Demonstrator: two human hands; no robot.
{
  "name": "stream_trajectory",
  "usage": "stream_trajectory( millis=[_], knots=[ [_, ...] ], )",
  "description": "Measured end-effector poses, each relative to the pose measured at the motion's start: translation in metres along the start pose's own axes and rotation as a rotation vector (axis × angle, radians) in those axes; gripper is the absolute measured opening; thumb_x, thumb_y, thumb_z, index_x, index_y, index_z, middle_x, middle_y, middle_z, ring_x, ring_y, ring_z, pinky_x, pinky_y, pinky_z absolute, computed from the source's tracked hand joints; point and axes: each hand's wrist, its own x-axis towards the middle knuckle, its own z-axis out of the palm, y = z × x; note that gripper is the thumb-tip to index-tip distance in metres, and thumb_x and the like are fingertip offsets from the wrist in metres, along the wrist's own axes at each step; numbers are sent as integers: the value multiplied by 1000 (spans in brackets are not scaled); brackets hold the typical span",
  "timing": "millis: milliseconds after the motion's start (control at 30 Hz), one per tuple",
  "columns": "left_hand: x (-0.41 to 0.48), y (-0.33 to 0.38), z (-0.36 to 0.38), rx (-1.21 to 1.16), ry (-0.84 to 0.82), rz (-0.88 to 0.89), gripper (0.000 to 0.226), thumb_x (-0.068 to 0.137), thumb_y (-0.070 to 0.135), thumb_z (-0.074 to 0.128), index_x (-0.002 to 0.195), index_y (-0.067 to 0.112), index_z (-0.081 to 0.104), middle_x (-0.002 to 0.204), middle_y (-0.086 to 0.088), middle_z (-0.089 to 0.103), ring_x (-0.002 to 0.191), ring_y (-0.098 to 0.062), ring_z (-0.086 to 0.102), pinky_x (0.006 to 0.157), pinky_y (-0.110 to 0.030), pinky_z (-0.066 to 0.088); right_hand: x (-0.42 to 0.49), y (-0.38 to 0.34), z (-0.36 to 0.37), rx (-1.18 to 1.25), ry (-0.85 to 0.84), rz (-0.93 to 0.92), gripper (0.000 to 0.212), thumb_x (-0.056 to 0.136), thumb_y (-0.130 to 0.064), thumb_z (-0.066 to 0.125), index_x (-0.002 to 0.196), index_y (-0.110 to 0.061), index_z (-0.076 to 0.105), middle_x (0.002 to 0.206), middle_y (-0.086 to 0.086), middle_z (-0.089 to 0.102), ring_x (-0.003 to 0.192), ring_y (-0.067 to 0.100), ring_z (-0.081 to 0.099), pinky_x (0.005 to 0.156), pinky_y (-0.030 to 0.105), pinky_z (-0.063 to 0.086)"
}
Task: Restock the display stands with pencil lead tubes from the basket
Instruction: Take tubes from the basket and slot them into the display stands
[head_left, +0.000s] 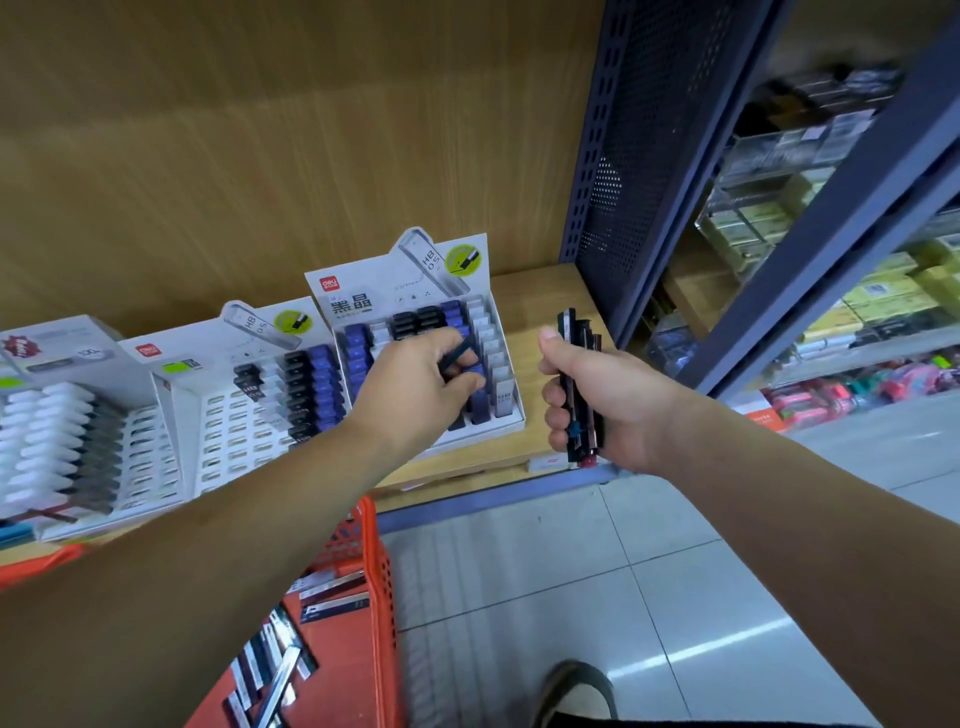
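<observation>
A dark pencil lead tube (456, 354) is pinched between the curled fingers of the left hand (415, 379), tilted over the blue column of the right-hand display stand (363, 296), just above the frame's centre. That stand holds rows of blue, black and white tubes standing upright in its slots.

At three o'clock of it, apart from the stand, the right hand (613, 410) is clenched round a bundle of dark tubes (579, 338), held upright with their ends sticking out above and below the fist.

At nine o'clock stand the middle display stand (218, 374), partly filled with many bare slots, and the left display stand (67, 353) with white and grey tubes. All three sit on a wooden shelf (545, 301).

At six o'clock, below the shelf, an orange basket (376, 571) holds loose tubes (280, 670) lying flat. A perforated metal upright (639, 130) rises at one o'clock, and the tiled floor (571, 571) lies at five.
</observation>
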Motion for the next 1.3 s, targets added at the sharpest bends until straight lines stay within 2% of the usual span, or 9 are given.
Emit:
stream_trajectory(
  millis=[100,233,333,433,600,700,800,1000,1300],
  knots=[
    [1,-2,-2,52,-26,32,31,93,9,75,73,23,56,81,11,67,56,5,59,48,-14,45,2,-2,0,19,-14,10,32,98,-45,66,99,-15,56,63,0,47,49,16,42,46,27,39],
    [-1,-15,0,232,-57,127,36,90,16,76,69,29,50,81,3,65,76,-20,66,65,-44,57,-1,-5,3,84,-88,31,16,96,-30,57,100,-14,57,68,3,50,55,19,44,51,28,41],
    [-2,-12,1,279,-60,189,30,88,22,80,72,26,55,86,2,55,76,-16,55,68,-32,48,-1,-4,4,91,-108,4,16,97,-17,56,111,-10,61,78,8,58,59,20,51,53,31,45],
    [-8,9,-11,-82,-7,-27,10,95,24,72,89,17,70,81,0,63,62,-10,53,60,-22,46,-1,-6,8,4,-71,-66,12,97,-16,61,107,-10,62,75,6,60,56,18,51,50,29,43],
    [-40,22,-60,-628,-111,-440,42,109,37,49,105,6,76,93,-11,71,76,-23,65,69,-39,60,-15,-9,38,-219,-88,-130,23,92,-29,76,90,-11,61,62,1,59,48,14,45,46,27,38],
    [-64,12,-98,-533,-73,-451,41,109,43,43,106,23,79,71,2,63,65,-18,57,60,-28,53,-33,-6,73,-401,-196,-133,25,93,-32,76,91,-10,65,68,6,68,44,12,41,45,24,33],
    [-90,-3,-133,-619,-45,-441,39,109,43,44,115,18,74,66,0,41,59,-18,43,57,-33,44,-51,-2,112,-484,-309,-146,29,93,-30,76,105,-6,65,85,12,77,45,13,36,45,24,31],
    [-159,-37,-205,-739,164,-407,9,101,16,66,102,7,63,72,-11,62,60,-21,60,54,-30,47,-61,9,192,-554,-539,-170,32,99,-24,67,115,2,60,85,15,76,44,13,34,45,25,32],
    [-231,-105,-268,-570,178,-471,29,98,22,70,111,-3,61,92,-17,76,76,-22,69,61,-33,51,-76,22,292,-455,-610,-187,20,99,-5,56,115,-7,69,105,21,75,49,17,33,54,31,24]
  ],
)
